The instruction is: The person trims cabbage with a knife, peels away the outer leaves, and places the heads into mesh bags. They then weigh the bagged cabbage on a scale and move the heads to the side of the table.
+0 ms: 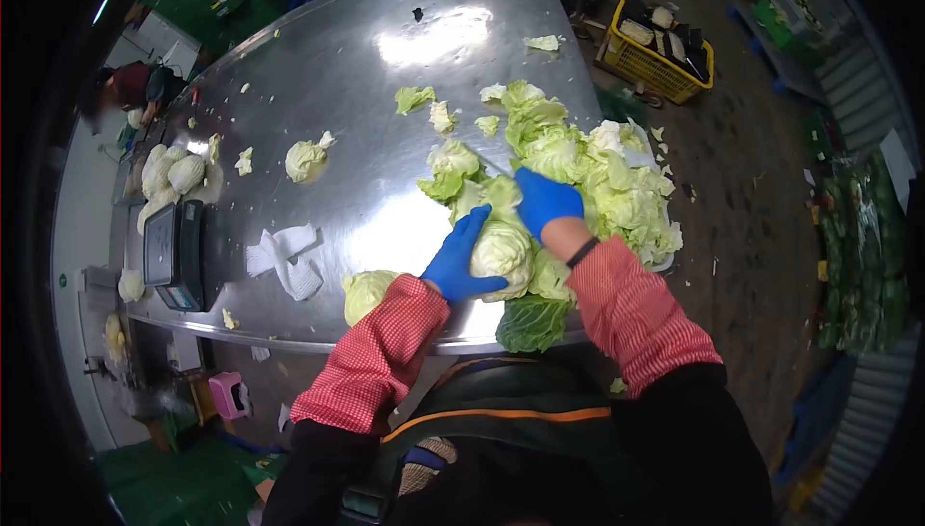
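My left hand (462, 261), in a blue glove, grips the side of a pale green cabbage (503, 258), thumb and fingers spread around it. The cabbage rests on the metal table near its front edge. Just beyond it, my right hand (547, 200), also gloved in blue, is closed on a knife (489, 166); its thin blade points away to the left, and the handle is hidden in the fist. Loose leaves lie around the blade. A dark green outer leaf (533, 323) sits at the table edge, and another cabbage (368, 295) lies beside my left forearm.
A large heap of cabbage leaves (631, 189) covers the table's right end. A white cloth (284, 258), a scale (173, 254) and net-wrapped heads (186, 173) are on the left. Another person (145, 88) stands at the far left. A yellow crate (658, 62) is beyond the right edge.
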